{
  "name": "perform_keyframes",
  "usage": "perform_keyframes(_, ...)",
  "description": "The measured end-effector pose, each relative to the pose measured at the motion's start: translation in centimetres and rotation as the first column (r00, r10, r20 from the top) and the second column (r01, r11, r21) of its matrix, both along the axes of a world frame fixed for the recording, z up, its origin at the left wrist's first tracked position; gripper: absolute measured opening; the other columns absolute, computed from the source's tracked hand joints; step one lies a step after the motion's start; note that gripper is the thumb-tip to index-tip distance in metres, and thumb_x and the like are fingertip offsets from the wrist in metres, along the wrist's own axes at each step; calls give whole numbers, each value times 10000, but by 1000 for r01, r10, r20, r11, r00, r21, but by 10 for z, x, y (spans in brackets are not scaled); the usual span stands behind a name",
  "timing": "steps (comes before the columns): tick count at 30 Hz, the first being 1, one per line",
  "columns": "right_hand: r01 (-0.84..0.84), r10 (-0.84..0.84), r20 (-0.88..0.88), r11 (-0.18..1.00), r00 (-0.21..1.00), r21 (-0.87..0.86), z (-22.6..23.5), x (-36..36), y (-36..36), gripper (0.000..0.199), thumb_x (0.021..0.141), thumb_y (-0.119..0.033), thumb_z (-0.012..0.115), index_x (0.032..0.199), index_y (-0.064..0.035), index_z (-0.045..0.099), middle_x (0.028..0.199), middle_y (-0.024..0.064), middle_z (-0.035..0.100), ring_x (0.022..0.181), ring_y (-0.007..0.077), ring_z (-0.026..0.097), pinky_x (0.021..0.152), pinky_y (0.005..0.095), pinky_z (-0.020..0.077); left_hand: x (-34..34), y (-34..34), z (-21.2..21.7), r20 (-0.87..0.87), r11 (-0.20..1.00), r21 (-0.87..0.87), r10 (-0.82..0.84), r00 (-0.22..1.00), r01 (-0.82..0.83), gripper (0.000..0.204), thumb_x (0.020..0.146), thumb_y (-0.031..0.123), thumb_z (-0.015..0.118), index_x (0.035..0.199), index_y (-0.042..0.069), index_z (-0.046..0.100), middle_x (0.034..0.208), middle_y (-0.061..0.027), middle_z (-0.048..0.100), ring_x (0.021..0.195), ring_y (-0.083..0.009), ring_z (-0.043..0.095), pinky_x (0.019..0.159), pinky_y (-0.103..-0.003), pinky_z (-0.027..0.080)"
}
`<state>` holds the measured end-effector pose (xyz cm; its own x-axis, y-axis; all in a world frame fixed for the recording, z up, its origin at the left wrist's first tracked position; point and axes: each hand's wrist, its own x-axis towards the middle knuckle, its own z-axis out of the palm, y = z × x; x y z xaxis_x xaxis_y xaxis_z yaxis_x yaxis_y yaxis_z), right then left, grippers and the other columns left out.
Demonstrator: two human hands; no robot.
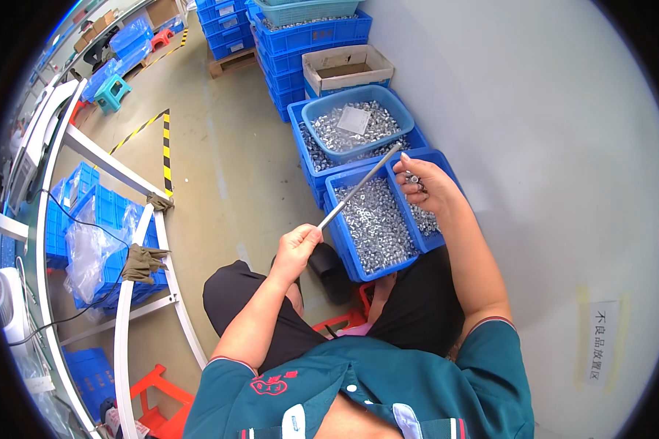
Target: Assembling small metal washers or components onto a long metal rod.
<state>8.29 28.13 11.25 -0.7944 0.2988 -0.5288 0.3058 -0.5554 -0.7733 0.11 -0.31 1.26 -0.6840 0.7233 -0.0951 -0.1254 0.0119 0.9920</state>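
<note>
My left hand (pixel 298 249) is closed around the lower end of a thin grey metal rod (pixel 359 189). The rod slants up and to the right over a blue bin (pixel 338 234) full of small shiny metal fittings (pixel 377 230). Close to the rod's far tip is my right hand (pixel 430 186), its fingers curled around several small nut-like metal fittings (pixel 413 178). Beneath that hand lies a second blue bin (pixel 447 162), partly hidden by the hand and forearm, with more fittings in it. Whether any fittings are on the rod cannot be made out.
Beyond the bins, a light blue basket (pixel 408 121) of fittings carries a white card (pixel 353 120). Behind it stand a cardboard box (pixel 348 80) and stacked blue crates (pixel 278 62). A white wall (pixel 534 146) borders the right; a white-framed bench (pixel 124 322) stands left.
</note>
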Motion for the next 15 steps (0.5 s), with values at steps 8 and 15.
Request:
perform_keyframes(8,-20,1,-196,995,981,-95,-7,-1,10,195,903,-151,498,982,24,535,784,84,550,484,51,405,349,165,278,0,-4,-2,-88,999,-43,23,996,-27,243,909,221,555,776,21,588,651,59,467,611,-31,388,541,-201,321)
perform_keyframes(15,-85,9,-361,977,933,-195,-12,1,14,178,909,-238,544,924,-60,547,702,19,515,472,37,371,342,156,252,1,-8,-4,-189,999,-47,18,982,-27,223,900,215,562,812,15,604,652,46,497,626,-39,426,558,-209,353)
